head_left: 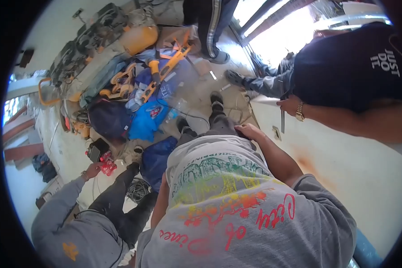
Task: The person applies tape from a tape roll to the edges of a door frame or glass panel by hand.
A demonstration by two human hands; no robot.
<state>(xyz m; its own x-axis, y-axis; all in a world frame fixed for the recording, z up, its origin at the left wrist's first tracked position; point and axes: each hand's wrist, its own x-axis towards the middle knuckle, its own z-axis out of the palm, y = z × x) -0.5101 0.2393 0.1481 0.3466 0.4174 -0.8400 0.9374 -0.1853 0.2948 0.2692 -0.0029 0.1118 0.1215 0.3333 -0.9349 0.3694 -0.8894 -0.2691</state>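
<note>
My right hand (pixel 250 131) is at the hip of my dark trousers (pixel 219 124), its bent fingers closed on the fabric just beyond the hem of my grey printed shirt (pixel 228 192). My left forearm runs down beside the shirt, and the hand at its end is hidden. A blue bag (pixel 158 161) lies on the floor by my left leg. Farther forward are a bright blue plastic bag (pixel 148 120) and a yellow spirit level (pixel 176 60) on a heap of tools and cloths.
At the lower left a person in grey holds a red packet (pixel 107 164) beside coiled cable (pixel 139 190). On the right a person in a black shirt holds a thin metal piece (pixel 282 117) over a pale ledge (pixel 335 147). Another person's legs (pixel 210 31) stand ahead.
</note>
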